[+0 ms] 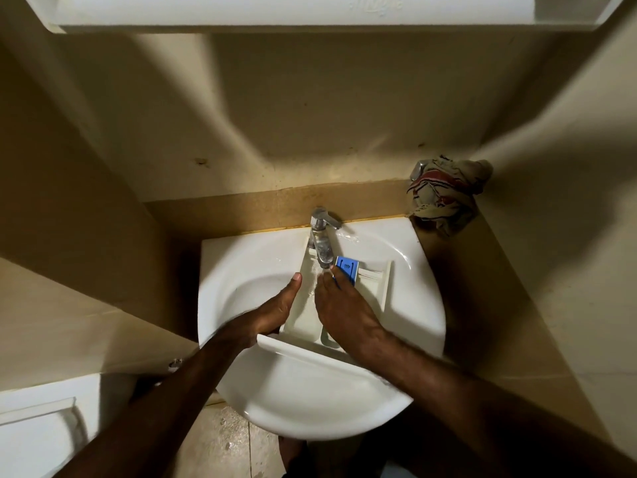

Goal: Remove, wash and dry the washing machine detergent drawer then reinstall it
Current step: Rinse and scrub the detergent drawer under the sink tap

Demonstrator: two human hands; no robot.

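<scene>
The white detergent drawer (pixel 344 298) lies across the washbasin (pixel 241 281), its curved front panel toward the person and its far end under the chrome tap (pixel 322 236). Water runs from the spout into the drawer's left compartment, just ahead of both hands.

The left hand (pixel 275 312) holds the drawer by its left wall: the thumb lies straight along the top edge, pointing toward the tap, and the other fingers go down out of sight on the outside of the wall, so this grip is closed on the drawer. The right hand (pixel 341 305) lies inside the drawer with its fingers fairly straight and pressed down among the compartments, the fingertips reaching up to the stream; it rests on the plastic as an open grip, clasping nothing that can be seen. Right at those fingertips sits the blue softener insert (pixel 348 267), and beyond it to the right the drawer's ribbed end section sticks out over the basin.

Further right of the right hand, on the brown ledge in the corner behind the basin, lies a crumpled striped cloth (pixel 444 194), well apart from the drawer.
</scene>
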